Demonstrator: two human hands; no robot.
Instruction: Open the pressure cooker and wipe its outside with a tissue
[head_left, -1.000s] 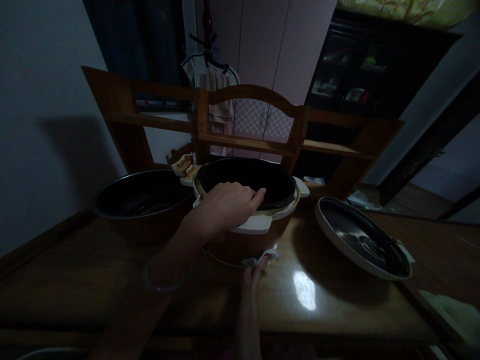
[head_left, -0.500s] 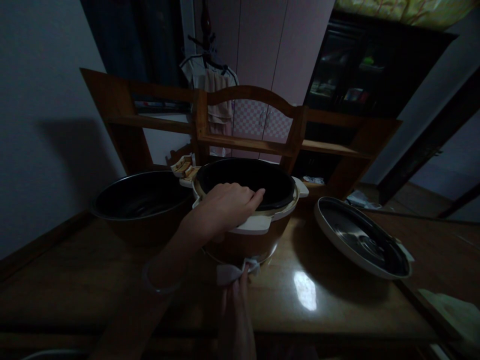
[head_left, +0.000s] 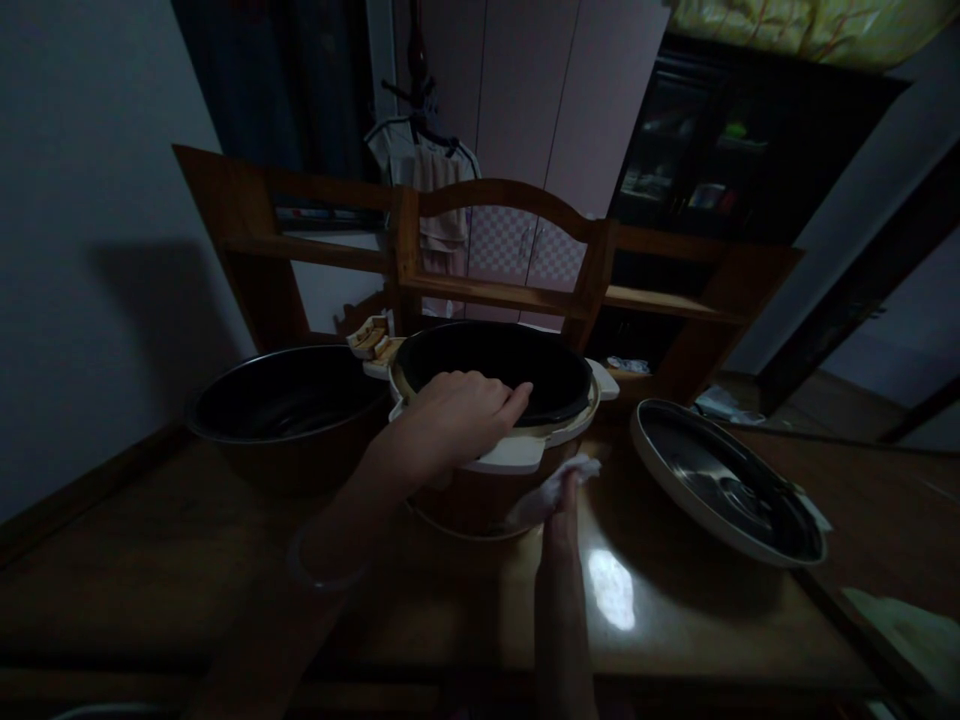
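Observation:
A brown cooker [head_left: 480,495] with a cream rim and a dark inner pot stands in the middle of the wooden table [head_left: 675,620]. My left hand [head_left: 457,420] rests palm down on its near rim, fingers reaching over the pot's edge. My right hand [head_left: 561,500] holds a white cloth [head_left: 551,485] pressed against the cooker's right front side, just under the cream handle.
A large dark bowl [head_left: 289,405] sits left of the cooker, touching it. The cooker's lid [head_left: 724,480] lies upside down to the right. A wooden chair back [head_left: 499,240] stands behind the table. A pale cloth [head_left: 907,625] lies at the right edge.
My right hand has carried the white cloth from the cooker's lower front up and to the right along its side. My left hand has stayed on the rim.

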